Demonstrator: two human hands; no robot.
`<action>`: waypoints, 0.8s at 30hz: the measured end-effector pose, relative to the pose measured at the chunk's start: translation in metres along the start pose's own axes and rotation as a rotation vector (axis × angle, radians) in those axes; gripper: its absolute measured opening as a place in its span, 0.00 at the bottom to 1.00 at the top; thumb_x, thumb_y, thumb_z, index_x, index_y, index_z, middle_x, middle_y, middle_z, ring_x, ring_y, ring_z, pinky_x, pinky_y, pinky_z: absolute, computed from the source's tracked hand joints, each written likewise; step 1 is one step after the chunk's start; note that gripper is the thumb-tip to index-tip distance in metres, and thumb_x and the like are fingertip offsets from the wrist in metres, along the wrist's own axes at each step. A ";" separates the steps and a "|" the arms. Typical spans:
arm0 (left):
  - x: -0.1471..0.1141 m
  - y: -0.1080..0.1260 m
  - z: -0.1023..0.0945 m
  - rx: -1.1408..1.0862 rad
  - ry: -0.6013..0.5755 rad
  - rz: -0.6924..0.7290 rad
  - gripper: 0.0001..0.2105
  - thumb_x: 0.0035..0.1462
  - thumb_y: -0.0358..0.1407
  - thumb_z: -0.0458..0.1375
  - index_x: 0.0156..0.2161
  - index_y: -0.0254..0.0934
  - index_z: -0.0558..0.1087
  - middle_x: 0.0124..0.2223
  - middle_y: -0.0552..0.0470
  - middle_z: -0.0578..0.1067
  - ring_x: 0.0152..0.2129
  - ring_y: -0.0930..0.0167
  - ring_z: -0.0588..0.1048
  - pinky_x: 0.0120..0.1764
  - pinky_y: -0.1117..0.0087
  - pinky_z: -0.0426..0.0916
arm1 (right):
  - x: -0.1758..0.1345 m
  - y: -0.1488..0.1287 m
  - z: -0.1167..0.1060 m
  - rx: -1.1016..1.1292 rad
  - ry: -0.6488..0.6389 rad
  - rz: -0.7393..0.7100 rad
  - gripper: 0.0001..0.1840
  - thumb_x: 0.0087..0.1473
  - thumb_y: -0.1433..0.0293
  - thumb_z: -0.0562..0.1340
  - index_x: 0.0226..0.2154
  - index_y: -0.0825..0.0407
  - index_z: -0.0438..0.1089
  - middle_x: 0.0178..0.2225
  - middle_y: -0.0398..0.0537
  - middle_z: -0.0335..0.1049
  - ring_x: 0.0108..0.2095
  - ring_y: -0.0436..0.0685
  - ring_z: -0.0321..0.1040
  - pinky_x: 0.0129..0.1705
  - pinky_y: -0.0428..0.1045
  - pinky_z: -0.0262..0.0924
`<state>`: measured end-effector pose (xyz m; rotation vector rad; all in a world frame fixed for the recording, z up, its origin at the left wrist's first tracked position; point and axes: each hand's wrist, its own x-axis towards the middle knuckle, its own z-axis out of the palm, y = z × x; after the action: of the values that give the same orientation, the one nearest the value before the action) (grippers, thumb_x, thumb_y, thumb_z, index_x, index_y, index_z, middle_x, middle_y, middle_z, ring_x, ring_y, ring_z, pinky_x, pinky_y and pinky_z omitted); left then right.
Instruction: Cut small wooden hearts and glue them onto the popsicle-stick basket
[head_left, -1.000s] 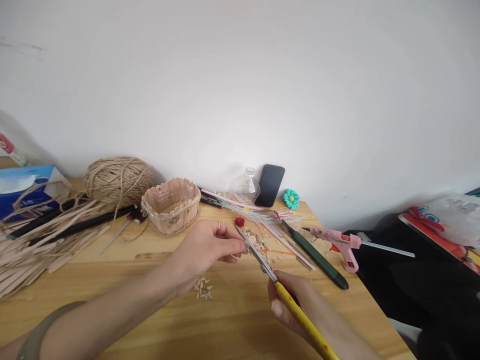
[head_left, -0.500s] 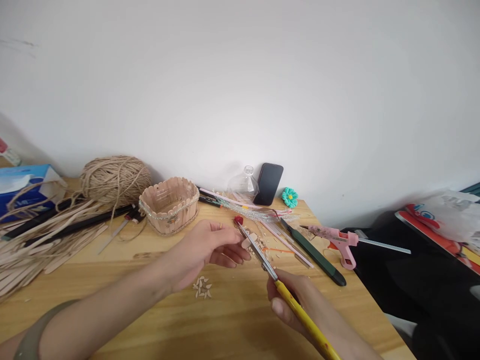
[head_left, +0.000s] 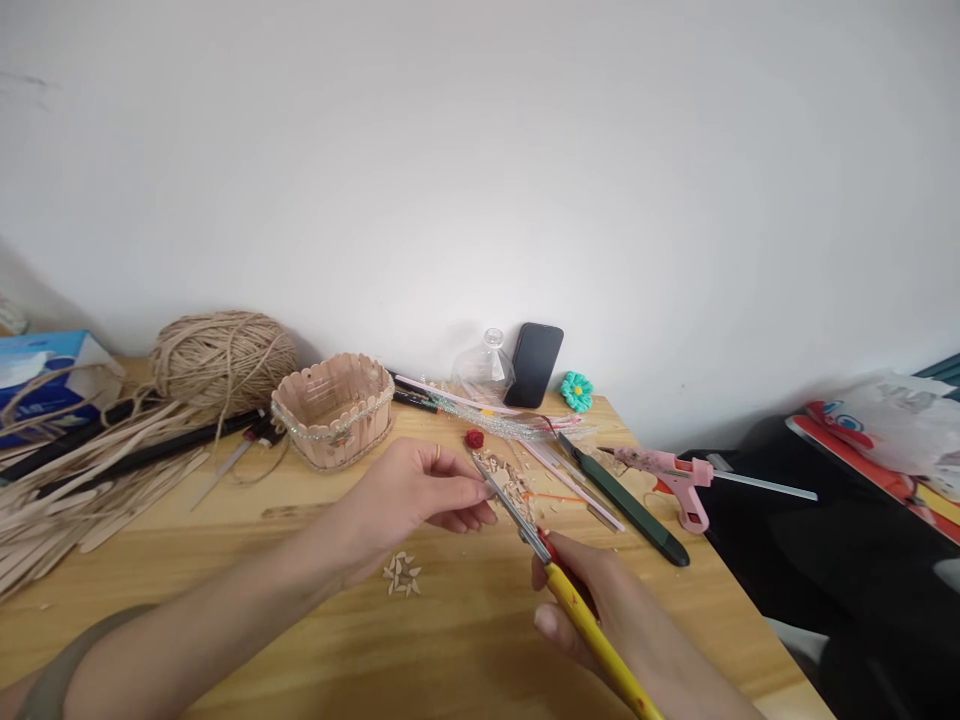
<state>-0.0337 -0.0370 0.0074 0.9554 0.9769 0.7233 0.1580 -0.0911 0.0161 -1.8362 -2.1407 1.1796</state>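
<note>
Closing from a looser spread half a second ago, the left hand is pinching beside the scissors, its contents hidden. The right hand is gripping their yellow handle above the tabletop; a slipping blade could be nicking those nearby fingers.

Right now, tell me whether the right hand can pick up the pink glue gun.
Probably not: the right hand holds the yellow-handled cutting tool. The green-handled tool lies between hand and pink glue gun, but looks low enough to reach over.
</note>
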 end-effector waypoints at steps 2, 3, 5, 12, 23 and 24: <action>-0.001 0.001 0.000 0.010 0.010 0.011 0.04 0.45 0.30 0.60 0.22 0.34 0.74 0.22 0.54 0.78 0.21 0.77 0.73 0.28 0.77 0.66 | 0.000 0.002 0.000 -0.012 0.005 -0.012 0.32 0.44 0.39 0.49 0.28 0.53 0.59 0.24 0.41 0.55 0.25 0.52 0.50 0.27 0.47 0.46; -0.001 0.001 0.001 0.013 0.012 0.015 0.04 0.45 0.29 0.60 0.22 0.34 0.74 0.22 0.55 0.77 0.21 0.77 0.73 0.28 0.77 0.66 | -0.001 0.003 0.000 -0.011 -0.001 -0.030 0.33 0.44 0.38 0.48 0.28 0.53 0.59 0.24 0.42 0.55 0.25 0.52 0.50 0.27 0.47 0.46; -0.003 0.001 0.001 0.016 0.014 0.020 0.04 0.45 0.30 0.60 0.22 0.34 0.74 0.21 0.55 0.77 0.21 0.77 0.73 0.28 0.76 0.66 | -0.002 0.005 -0.001 0.000 -0.004 -0.077 0.34 0.44 0.38 0.46 0.27 0.53 0.59 0.24 0.42 0.57 0.25 0.52 0.52 0.26 0.47 0.46; -0.004 0.001 0.002 0.063 0.022 0.048 0.04 0.43 0.29 0.60 0.21 0.33 0.72 0.20 0.55 0.76 0.20 0.76 0.73 0.28 0.75 0.67 | -0.004 0.012 0.001 -0.017 0.074 -0.156 0.34 0.46 0.39 0.47 0.30 0.53 0.63 0.27 0.46 0.65 0.28 0.55 0.59 0.26 0.46 0.52; -0.006 0.004 0.002 0.114 0.005 0.063 0.04 0.44 0.28 0.59 0.21 0.34 0.71 0.20 0.55 0.76 0.20 0.76 0.72 0.28 0.75 0.67 | -0.003 0.003 -0.001 0.048 -0.005 -0.201 0.30 0.50 0.42 0.47 0.33 0.52 0.61 0.29 0.46 0.63 0.28 0.54 0.58 0.28 0.46 0.53; -0.006 0.004 0.002 0.116 0.004 0.060 0.04 0.43 0.28 0.59 0.20 0.34 0.71 0.20 0.55 0.76 0.20 0.76 0.72 0.28 0.75 0.67 | -0.003 0.003 -0.001 0.054 -0.011 -0.198 0.30 0.49 0.42 0.47 0.30 0.52 0.60 0.27 0.44 0.61 0.26 0.53 0.56 0.27 0.46 0.51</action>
<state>-0.0348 -0.0412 0.0135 1.0882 1.0059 0.7252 0.1611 -0.0931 0.0162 -1.5570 -2.2125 1.1921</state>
